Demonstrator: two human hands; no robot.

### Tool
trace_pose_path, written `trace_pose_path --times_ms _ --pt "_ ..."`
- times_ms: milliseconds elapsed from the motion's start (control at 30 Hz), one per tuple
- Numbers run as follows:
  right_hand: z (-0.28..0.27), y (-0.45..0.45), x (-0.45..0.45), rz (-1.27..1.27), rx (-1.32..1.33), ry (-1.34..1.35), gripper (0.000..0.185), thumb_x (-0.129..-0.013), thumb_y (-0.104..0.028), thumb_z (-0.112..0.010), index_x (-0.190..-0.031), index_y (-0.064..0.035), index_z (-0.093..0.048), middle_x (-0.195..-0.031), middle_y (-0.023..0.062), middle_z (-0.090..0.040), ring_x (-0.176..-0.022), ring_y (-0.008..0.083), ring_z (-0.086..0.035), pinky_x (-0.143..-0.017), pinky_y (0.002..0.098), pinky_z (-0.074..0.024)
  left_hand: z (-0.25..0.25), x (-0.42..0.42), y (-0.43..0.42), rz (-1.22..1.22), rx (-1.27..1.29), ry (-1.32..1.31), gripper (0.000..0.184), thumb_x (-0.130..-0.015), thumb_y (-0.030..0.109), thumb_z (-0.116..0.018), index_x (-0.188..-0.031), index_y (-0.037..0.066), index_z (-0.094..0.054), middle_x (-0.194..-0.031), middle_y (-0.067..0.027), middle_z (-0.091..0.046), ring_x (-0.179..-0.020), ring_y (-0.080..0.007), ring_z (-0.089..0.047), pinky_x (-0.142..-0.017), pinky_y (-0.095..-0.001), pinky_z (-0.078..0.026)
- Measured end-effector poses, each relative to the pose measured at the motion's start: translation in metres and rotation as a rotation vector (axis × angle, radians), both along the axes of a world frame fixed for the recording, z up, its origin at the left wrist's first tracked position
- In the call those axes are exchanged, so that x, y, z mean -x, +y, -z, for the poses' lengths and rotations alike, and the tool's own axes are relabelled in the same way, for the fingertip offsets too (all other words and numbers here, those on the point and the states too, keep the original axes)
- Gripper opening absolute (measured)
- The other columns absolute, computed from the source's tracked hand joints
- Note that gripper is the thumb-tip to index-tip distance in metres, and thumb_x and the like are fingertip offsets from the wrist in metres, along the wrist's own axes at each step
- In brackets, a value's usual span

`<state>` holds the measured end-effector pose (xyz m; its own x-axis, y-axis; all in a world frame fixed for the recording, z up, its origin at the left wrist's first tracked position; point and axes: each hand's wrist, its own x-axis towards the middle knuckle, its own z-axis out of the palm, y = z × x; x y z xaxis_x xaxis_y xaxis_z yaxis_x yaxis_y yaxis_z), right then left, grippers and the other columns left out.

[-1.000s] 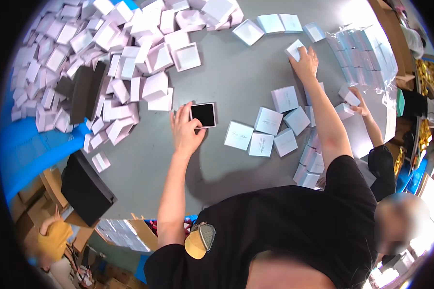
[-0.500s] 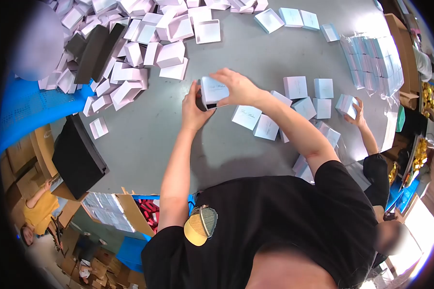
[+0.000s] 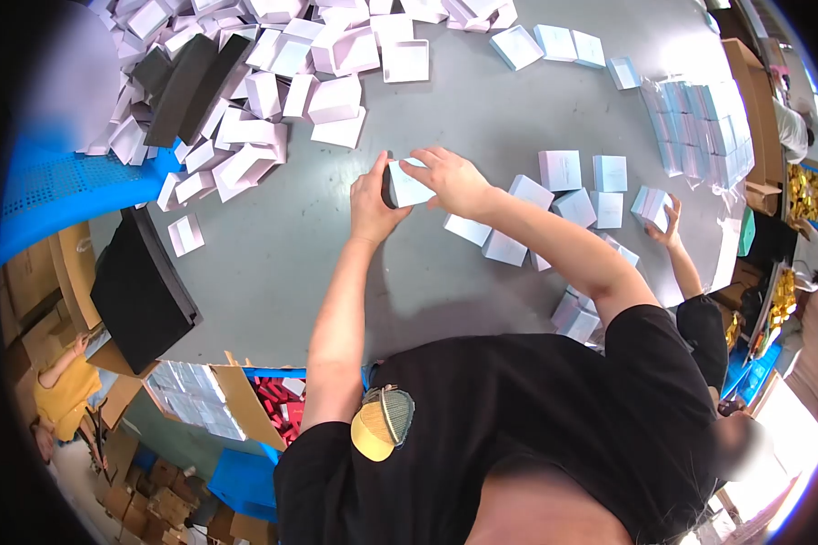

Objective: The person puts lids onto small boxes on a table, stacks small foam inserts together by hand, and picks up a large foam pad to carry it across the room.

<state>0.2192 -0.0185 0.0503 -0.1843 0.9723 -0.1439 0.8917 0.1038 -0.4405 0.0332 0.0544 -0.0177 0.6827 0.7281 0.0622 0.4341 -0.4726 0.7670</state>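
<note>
Right hand [image 3: 454, 184] has moved since the first frame from the far lids to the white-topped box [image 3: 410, 185], where the left hand [image 3: 375, 202] already was. In the half-second frame both hands are at the box; its dark interior edge showed more then.

Clearances: bare grey table [image 3: 436, 291] lies near of the box, down to the near edge, and also to its far side. On the left, the nearest item is a small open box [image 3: 186, 235], well apart. The far-left pile of open boxes [image 3: 336, 97] stands apart from the fingers. On the right, room is tighter — the right forearm passes over or close beside the group of lettered boxes [image 3: 575, 208]. Farther right, a co-worker's hand [image 3: 668, 222] holds another box [image 3: 651, 208].

Grip: left hand grasps the box's left, dark side; right hand grasps its right part, fingers over the white top — box between both hands, above or on the table, cannot tell which.
</note>
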Motion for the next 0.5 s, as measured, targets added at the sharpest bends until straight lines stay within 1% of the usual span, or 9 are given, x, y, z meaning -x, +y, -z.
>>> trace_pose_path --times_ms 67,167,267,367,467,500 --pt "0.007 -0.002 0.003 0.017 -0.017 -0.021 0.077 -0.064 -0.016 -0.084 -0.134 -0.0105 -0.052 -0.130 0.0106 -0.051 -0.120 0.0280 -0.050 -0.107 0.0420 -0.0391 -0.002 0.001 0.002 0.023 -0.017 0.023 0.102 -0.057 0.015 -0.085 -0.145 0.010 -0.033 -0.127 -0.0055 -0.057 -0.106 -0.0288 -0.056 -0.096 -0.0411 -0.040" --pt "0.010 -0.005 0.005 0.025 -0.033 -0.091 0.076 -0.065 -0.018 -0.083 -0.134 -0.0117 -0.052 -0.131 0.0098 -0.051 -0.122 0.0267 -0.048 -0.109 0.0449 -0.0363 -0.019 0.001 0.007 0.104 -0.100 0.087 0.100 -0.056 0.017 -0.085 -0.143 0.009 -0.036 -0.132 -0.0105 -0.052 -0.118 -0.0311 -0.052 -0.094 -0.0415 -0.044" --pt "0.003 -0.003 0.010 0.035 -0.010 -0.152 0.077 -0.067 -0.020 -0.082 -0.136 -0.0130 -0.050 -0.131 0.0089 -0.050 -0.125 0.0253 -0.047 -0.111 0.0465 -0.0332 -0.030 0.002 0.002 0.119 -0.025 0.031 0.090 -0.063 0.020 -0.083 -0.141 0.007 -0.040 -0.141 -0.0160 -0.042 -0.125 -0.0342 -0.047 -0.099 -0.0425 -0.043" --pt "0.004 -0.005 0.010 0.057 -0.005 -0.153 0.078 -0.069 -0.023 -0.082 -0.138 -0.0140 -0.048 -0.132 0.0088 -0.050 -0.127 0.0248 -0.045 -0.112 0.0465 -0.0308 -0.023 0.002 -0.009 0.025 -0.037 -0.080 0.076 -0.073 0.020 -0.077 -0.139 0.005 -0.042 -0.144 -0.0190 -0.037 -0.123 -0.0365 -0.048 -0.100 -0.0428 -0.043" --pt "0.007 -0.013 0.009 0.124 0.017 -0.148 0.081 -0.069 -0.026 -0.082 -0.140 -0.0139 -0.045 -0.134 0.0103 -0.049 -0.129 0.0253 -0.044 -0.114 0.0467 -0.0280 -0.022 0.017 -0.014 -0.004 -0.036 -0.039 0.066 -0.079 0.017 -0.072 -0.137 0.003 -0.043 -0.146 -0.0194 -0.036 -0.122 -0.0360 -0.049 -0.099 -0.0409 -0.045" --pt "0.009 -0.019 0.006 0.164 0.020 -0.147 0.082 -0.069 -0.027 -0.082 -0.141 -0.0136 -0.044 -0.136 0.0110 -0.048 -0.130 0.0256 -0.043 -0.114 0.0469 -0.0272 -0.024 0.026 -0.015 -0.022 -0.024 -0.033 0.062 -0.081 0.013 -0.069 -0.136 0.002 -0.043 -0.146 -0.0195 -0.036 -0.119 -0.0347 -0.052 -0.096 -0.0393 -0.047"
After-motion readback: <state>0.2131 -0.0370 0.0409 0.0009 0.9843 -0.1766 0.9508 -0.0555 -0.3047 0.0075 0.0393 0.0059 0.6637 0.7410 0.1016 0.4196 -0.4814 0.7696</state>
